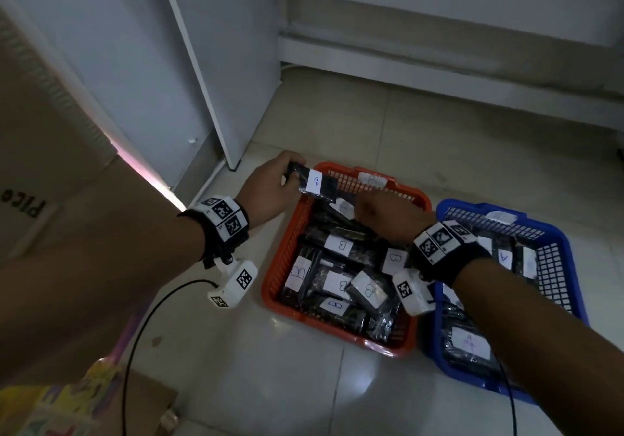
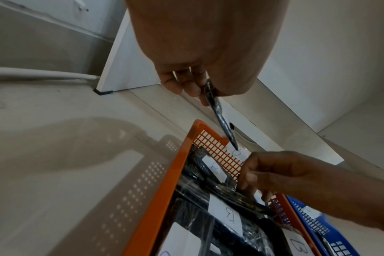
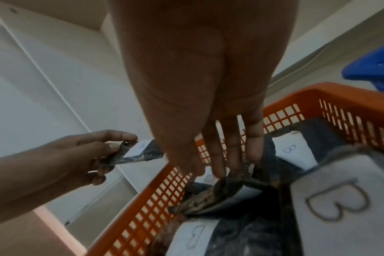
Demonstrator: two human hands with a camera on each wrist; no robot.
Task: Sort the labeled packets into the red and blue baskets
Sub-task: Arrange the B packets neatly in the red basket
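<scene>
My left hand (image 1: 292, 170) pinches the end of a black packet (image 1: 319, 184) with a white label that looks like B, holding it just above the far left corner of the red basket (image 1: 280, 260). The left wrist view shows that packet (image 2: 221, 119) edge-on below my fingers (image 2: 193, 88). My right hand (image 1: 381, 212) reaches down into the red basket; its fingertips (image 3: 217, 170) pinch the top edge of a tilted black packet (image 3: 219, 195). Several B packets (image 1: 339, 245) fill the red basket. The blue basket (image 1: 570, 267) to its right holds A packets (image 1: 471, 342).
Both baskets stand side by side on a pale tiled floor (image 1: 287, 385). A white cabinet panel (image 1: 209, 81) rises just behind the red basket's left corner. A cardboard box (image 1: 50, 199) is at the left, and a black cable (image 1: 141, 327) trails over the floor.
</scene>
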